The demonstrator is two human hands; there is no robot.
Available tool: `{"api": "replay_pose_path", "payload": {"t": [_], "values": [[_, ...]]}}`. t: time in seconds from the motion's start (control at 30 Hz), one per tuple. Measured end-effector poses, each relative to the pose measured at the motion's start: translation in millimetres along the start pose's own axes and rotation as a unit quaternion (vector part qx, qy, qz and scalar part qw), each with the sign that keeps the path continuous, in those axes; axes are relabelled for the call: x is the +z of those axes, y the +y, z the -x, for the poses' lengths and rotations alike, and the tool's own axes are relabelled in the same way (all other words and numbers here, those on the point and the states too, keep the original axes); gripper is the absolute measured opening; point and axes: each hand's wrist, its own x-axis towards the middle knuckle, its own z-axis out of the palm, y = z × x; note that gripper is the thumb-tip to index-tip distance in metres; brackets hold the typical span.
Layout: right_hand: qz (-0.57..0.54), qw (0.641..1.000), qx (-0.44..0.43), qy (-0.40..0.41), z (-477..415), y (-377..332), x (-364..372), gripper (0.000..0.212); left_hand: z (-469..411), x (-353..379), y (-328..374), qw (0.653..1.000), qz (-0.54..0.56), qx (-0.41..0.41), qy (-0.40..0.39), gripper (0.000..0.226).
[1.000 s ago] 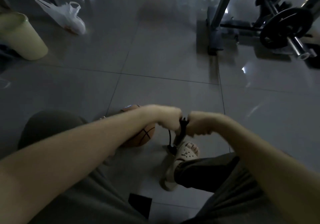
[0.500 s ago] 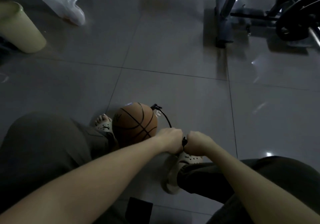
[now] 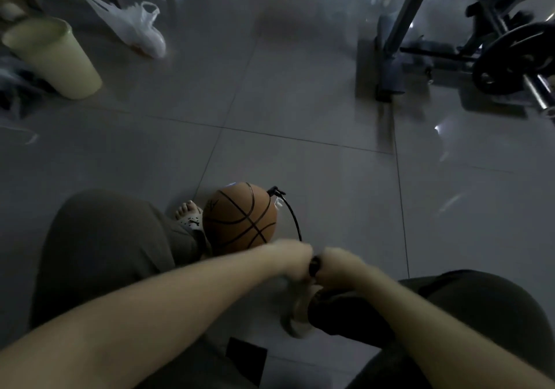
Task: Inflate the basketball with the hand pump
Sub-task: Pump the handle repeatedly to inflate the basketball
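An orange basketball [image 3: 240, 217] rests on the tiled floor against my left foot. A thin black hose [image 3: 292, 220] runs from a fitting at the ball's upper right down behind my hands. My left hand [image 3: 292, 258] and my right hand [image 3: 338, 264] are closed side by side on the black pump handle [image 3: 314, 265], low over my right sandal. The pump's body is hidden under my hands, which are blurred.
A pale green bucket [image 3: 57, 58] and a white plastic bag [image 3: 132, 26] lie at the far left. A weight rack post [image 3: 387, 58] and a barbell with black plates [image 3: 510, 64] stand at the far right. My sandalled right foot [image 3: 297, 313] is below the hands.
My two hands went down with the pump handle, from above the ball's level to low over my right foot. The ball, earlier half hidden by my left arm, now shows fully.
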Motion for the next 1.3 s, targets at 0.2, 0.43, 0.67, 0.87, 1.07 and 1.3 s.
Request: {"api": "replay_pose_path", "payload": {"t": [0.2,0.43,0.67,0.87,1.07,1.3], "values": [[-0.035,0.999,0.001,-0.006,44.7,3.5,-128.9,0.013,37.4,-123.2,19.0,0.993,0.081,0.013,0.080,0.010],[-0.007,1.000,-0.004,0.002,-18.6,11.8,-59.5,0.014,-7.9,-61.5,6.1,0.995,0.058,-0.017,0.078,0.014],[-0.024,0.997,0.015,0.066,-55.0,13.3,8.9,0.018,-37.5,4.9,-13.9,0.992,0.026,-0.037,0.114,0.015],[0.011,1.000,-0.018,0.016,-29.5,-0.7,18.5,0.022,-18.0,20.1,-18.2,0.998,0.016,-0.035,0.055,0.009],[-0.032,0.999,-0.008,0.004,26.3,4.2,-56.9,0.016,19.9,-58.4,7.9,0.998,0.047,-0.002,0.042,0.020],[-0.017,0.995,0.000,0.096,48.7,5.1,-132.3,0.025,41.1,-141.0,20.2,0.993,0.070,-0.016,0.099,0.016]]}}
